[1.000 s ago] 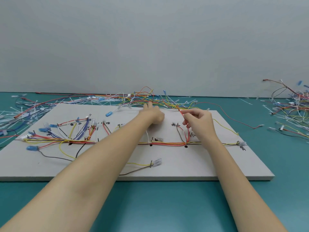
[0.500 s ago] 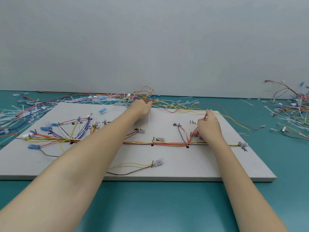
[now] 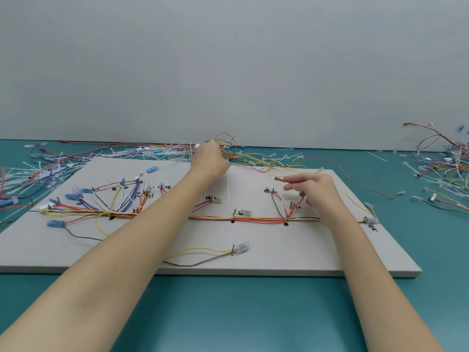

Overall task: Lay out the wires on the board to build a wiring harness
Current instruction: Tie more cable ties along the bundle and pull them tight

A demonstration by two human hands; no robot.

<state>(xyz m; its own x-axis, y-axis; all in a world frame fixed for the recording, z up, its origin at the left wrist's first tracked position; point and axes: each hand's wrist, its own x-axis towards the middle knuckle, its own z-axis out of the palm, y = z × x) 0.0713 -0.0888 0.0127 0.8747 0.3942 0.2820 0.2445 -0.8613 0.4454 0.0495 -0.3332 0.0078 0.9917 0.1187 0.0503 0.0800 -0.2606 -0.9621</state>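
The red wire with an orange-red terminal tip now rises off the flat grey layout board from the tie point on the long horizontal bundle of red, yellow and black wires, its free end lifted to the right hand's fingertips. Half a second ago the right hand lay low over that branch; it has since risen and drawn back, thumb and forefinger pinched on the wire just behind the terminal, the other fingers loosely curled. The branch is therefore not seated yet and probably awaits routing to one of the handwritten marks beside it.

The left hand has travelled farther back, past the board's rear edge into the tangled heap of loose coloured wires and white ties on the teal tabletop. It is closed, knuckles up, seemingly on a strand; which one cannot be told. That suggests the next wire is being fetched while the harness stands partly built, its left fan of blue-capped leads already spread.
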